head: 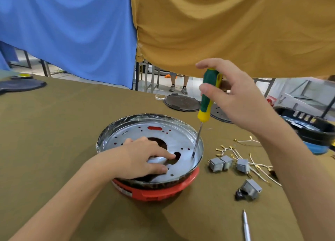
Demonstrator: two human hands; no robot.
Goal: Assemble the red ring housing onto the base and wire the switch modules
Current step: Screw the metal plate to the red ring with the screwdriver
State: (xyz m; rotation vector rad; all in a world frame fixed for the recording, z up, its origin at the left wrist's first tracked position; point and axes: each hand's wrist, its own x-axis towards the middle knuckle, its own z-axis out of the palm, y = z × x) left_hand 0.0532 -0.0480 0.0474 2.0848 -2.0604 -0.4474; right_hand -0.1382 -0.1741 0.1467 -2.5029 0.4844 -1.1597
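The left hand (145, 155) pressed spread fingers on the metal base (183, 142) atop the red ring housing (159, 191); the right hand (233, 95) gripped a screwdriver (208, 95).

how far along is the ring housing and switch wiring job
Done: the metal base sits on the red ring housing. In hand: the right hand sets a screwdriver tip on the base while the left hand steadies it. Left: switch modules and wires lie loose, unconnected.

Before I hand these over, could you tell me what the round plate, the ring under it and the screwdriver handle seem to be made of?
Round plate: likely sheet metal, silvery, reflective, with punched holes.
Ring: apparently moulded plastic, red, slight sheen.
Screwdriver handle: probably plastic or rubbery grip, green and yellow, matte; its shaft looks like bright steel.
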